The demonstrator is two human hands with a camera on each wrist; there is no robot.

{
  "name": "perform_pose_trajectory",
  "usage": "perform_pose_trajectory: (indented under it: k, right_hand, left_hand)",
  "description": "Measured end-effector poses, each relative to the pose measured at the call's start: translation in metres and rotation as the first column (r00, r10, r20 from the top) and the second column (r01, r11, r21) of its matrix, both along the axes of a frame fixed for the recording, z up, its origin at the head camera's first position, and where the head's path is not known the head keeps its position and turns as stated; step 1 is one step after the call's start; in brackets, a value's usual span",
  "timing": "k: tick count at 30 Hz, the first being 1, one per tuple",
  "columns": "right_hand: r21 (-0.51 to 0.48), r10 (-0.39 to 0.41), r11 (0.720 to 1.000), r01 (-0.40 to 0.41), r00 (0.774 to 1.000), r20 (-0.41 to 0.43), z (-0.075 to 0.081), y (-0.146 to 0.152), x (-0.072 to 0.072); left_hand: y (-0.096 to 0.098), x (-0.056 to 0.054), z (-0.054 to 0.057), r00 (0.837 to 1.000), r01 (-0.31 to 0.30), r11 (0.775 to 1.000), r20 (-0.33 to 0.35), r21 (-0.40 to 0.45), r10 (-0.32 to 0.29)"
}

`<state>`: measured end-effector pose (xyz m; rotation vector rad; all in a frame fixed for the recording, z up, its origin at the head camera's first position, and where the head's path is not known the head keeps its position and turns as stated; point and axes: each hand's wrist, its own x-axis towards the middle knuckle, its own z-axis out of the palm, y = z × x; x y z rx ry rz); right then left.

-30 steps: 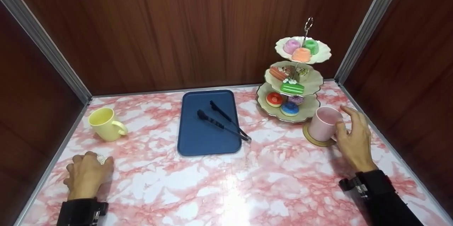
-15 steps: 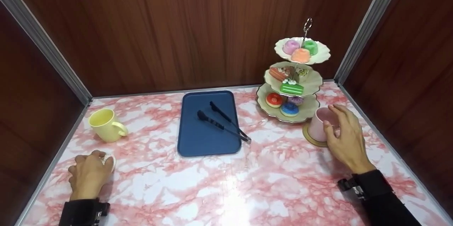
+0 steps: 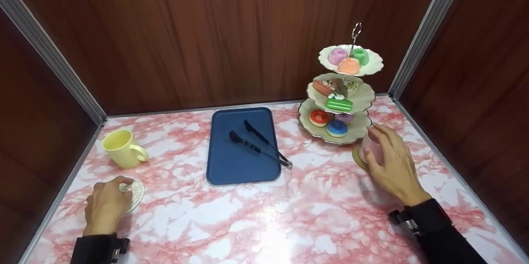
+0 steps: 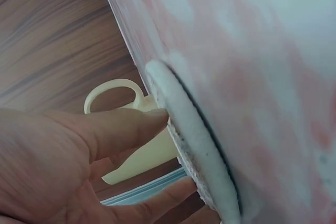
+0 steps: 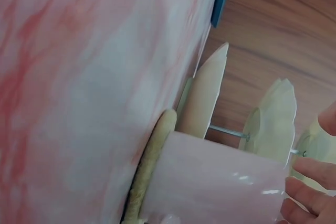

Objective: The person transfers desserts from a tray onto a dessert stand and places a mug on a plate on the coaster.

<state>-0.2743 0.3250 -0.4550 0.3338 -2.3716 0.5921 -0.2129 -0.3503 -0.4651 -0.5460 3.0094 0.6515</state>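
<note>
My left hand (image 3: 106, 206) rests at the left of the table, its thumb and fingers touching the top face of a round white coaster (image 3: 138, 195). In the left wrist view the coaster (image 4: 189, 129) lies flat on the table, part of it behind the fingers. A yellow mug (image 3: 122, 150) stands just beyond. My right hand (image 3: 394, 165) is spread over and beside a pink mug (image 3: 372, 148), which sits on a tan coaster (image 3: 358, 160). In the right wrist view the fingers (image 5: 310, 195) are at the rim of the pink mug (image 5: 215, 182); the thumb is apart from it.
A three-tier stand (image 3: 334, 136) with several toy cakes and doughnuts stands right behind the pink mug. Black tongs (image 3: 264, 150) lie across a blue tray (image 3: 223, 169) in the middle. Wooden panels (image 3: 231, 36) close off the back and sides.
My left hand has moved slightly right, and the white coaster has slid right from under it into view. My right hand has moved left over the pink mug. The mug stays in place.
</note>
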Motion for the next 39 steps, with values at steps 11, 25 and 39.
perform_pose_trajectory:
  k: [11,25,39]
  right_hand:
    - [0.079,0.089,0.993,-0.089,0.996,0.000,0.001,-0.020,0.005]
    - [0.155,0.179,0.970,-0.186,0.982,0.057,-0.003,-0.044,0.007]
    - [0.167,0.256,0.947,-0.275,0.958,0.129,-0.008,-0.075,0.006]
  left_hand:
    - [0.021,-0.001,-0.001,0.994,0.094,0.995,-0.062,-0.025,-0.095]
    - [0.056,0.004,0.000,0.976,0.176,0.984,-0.129,-0.025,-0.177]
    - [0.094,0.009,-0.001,0.939,0.312,0.950,-0.147,-0.023,-0.312]
